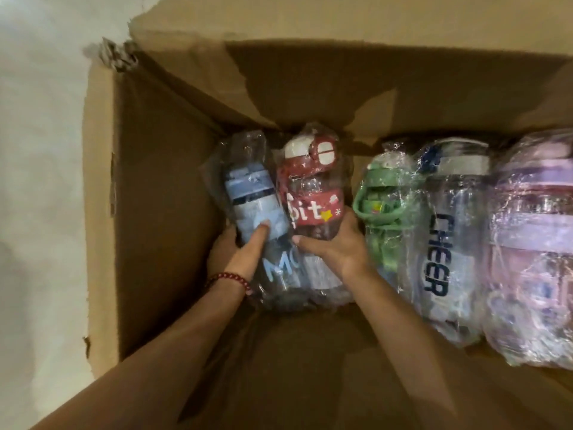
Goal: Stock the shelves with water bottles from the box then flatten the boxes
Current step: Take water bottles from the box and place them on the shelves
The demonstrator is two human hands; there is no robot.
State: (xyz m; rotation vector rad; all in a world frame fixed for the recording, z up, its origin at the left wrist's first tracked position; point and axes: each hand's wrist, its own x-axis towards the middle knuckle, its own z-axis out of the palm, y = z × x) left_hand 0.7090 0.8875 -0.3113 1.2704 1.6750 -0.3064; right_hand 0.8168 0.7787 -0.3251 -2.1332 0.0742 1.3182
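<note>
While you reach down into the open brown cardboard box [161,193], your left hand [235,252] curls round the blue-lidded clear water bottle in a plastic bag [248,212], thumb laid along its front and the other fingers out of sight behind it. Your right hand [338,243] grips the red-lidded clear bottle in its own plastic wrap [313,187], thumb across the front, fingers hidden on the far side. Both bottles lie side by side, touching, in the left half of the box, lids pointing away from you. Lettering on each is only partly readable: "Mo" on the blue one, "bit" on the red band, the rest covered by your hands and crinkled wrap. A red beaded bracelet [231,279] circles your left wrist. To the right, apart from your right hand, lie three more wrapped bottles in a row: a green-strapped bottle [381,209], a tall clear bottle printed "CHEER" with a white lid [446,231], and a pink-lilac bottle [533,243] cut off by the right edge. Glare on the plastic blurs their details. The box's far flap is torn and its near wall lies below the view; pale floor [37,181] shows on the left.
</note>
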